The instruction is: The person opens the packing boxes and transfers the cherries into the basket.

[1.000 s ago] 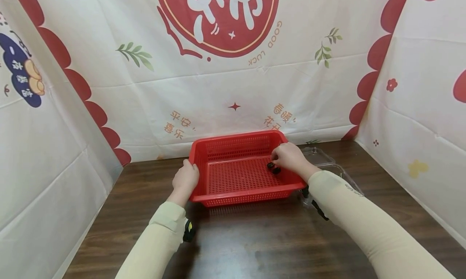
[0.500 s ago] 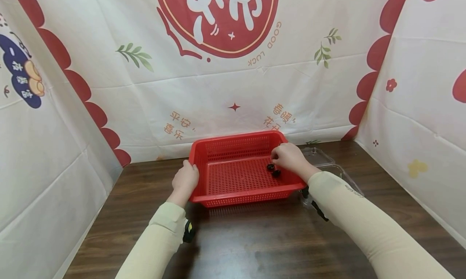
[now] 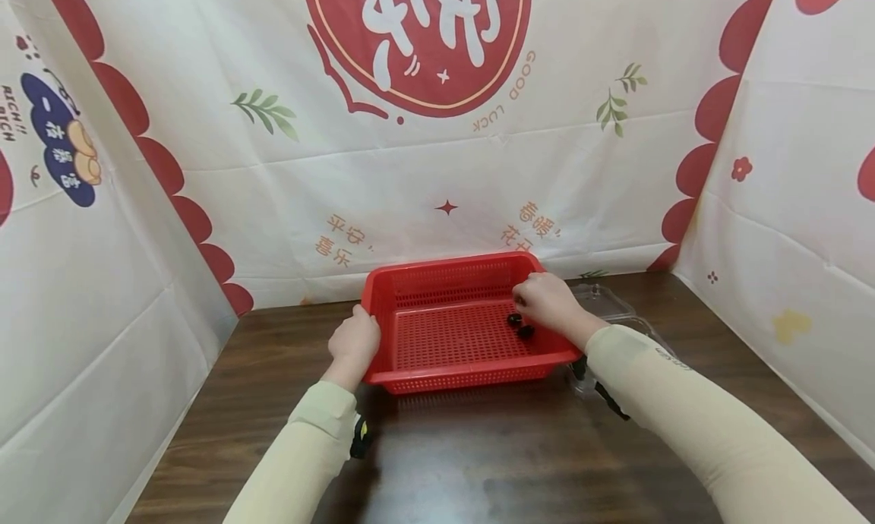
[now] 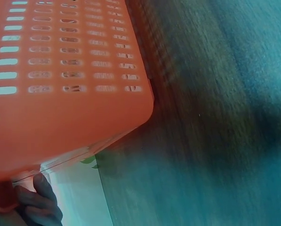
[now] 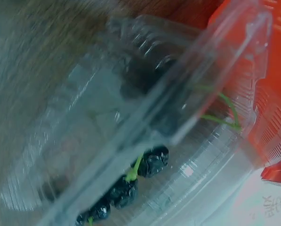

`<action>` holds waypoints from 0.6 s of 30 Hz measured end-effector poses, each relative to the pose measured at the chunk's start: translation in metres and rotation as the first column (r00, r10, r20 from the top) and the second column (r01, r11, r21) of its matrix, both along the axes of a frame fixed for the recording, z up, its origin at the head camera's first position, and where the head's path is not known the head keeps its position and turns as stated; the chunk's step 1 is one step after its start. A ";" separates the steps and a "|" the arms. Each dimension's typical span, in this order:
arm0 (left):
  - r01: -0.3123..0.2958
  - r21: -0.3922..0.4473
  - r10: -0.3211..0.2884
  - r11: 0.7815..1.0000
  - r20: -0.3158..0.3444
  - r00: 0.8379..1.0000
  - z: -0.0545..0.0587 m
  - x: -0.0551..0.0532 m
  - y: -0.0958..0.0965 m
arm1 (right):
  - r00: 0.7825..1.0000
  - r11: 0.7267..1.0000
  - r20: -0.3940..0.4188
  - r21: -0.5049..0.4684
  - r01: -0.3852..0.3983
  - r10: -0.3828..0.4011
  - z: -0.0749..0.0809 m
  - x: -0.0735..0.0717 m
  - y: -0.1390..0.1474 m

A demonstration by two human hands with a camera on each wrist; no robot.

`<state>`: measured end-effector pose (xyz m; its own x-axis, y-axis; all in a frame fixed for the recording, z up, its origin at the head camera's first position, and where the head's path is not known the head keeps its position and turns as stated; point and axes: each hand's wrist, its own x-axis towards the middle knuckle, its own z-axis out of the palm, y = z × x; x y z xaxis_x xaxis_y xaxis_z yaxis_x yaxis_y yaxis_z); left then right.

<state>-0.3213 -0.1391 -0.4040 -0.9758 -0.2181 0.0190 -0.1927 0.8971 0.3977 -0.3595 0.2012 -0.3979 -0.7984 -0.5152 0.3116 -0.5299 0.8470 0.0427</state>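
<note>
A red plastic basket (image 3: pixel 472 380) with slotted sides stands on the table. My left hand (image 3: pixel 355 342) grips its left rim; in the left wrist view the fingers (image 4: pixel 41 202) appear dark below the rim. Over the basket's right part, my right hand (image 3: pixel 547 304) has its thumb and fingers drawn together just above two dark cherries (image 3: pixel 525 331), seemingly pinching their stems, though the fingertips are partly hidden. In the right wrist view a clear plastic box (image 5: pixel 187 169) holds more dark cherries (image 5: pixel 154 161) with green stems.
The clear box (image 3: pixel 601 302) lies beside the basket's right end, its lid raised and partly behind my right forearm. A dark wooden table (image 3: pixel 451 463) spreads in front. Printed cloth walls (image 3: pixel 437 159) enclose the back and both sides.
Between the first two frames the cherries drop slightly and spread apart under my right fingers. Since then the whole head view shifts a little right and down; both hands keep their places on the basket.
</note>
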 end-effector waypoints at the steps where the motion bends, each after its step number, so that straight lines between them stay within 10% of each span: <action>1: -0.002 0.001 0.002 1.000 0.000 1.000 0.001 0.000 0.001 | 0.999 1.000 -0.043 0.016 -0.024 0.025 0.001 0.001 0.000; 18: -0.012 -0.013 0.012 1.000 -0.010 1.000 0.000 -0.004 0.001 | 0.951 0.987 -0.267 0.007 -0.158 0.154 0.026 0.028 0.022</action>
<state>-0.3255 -0.1379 -0.4043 -0.9729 -0.2293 0.0312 -0.1997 0.9000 0.3874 -0.3316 0.2230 -0.3714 -0.5953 -0.6211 0.5098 -0.6268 0.7559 0.1890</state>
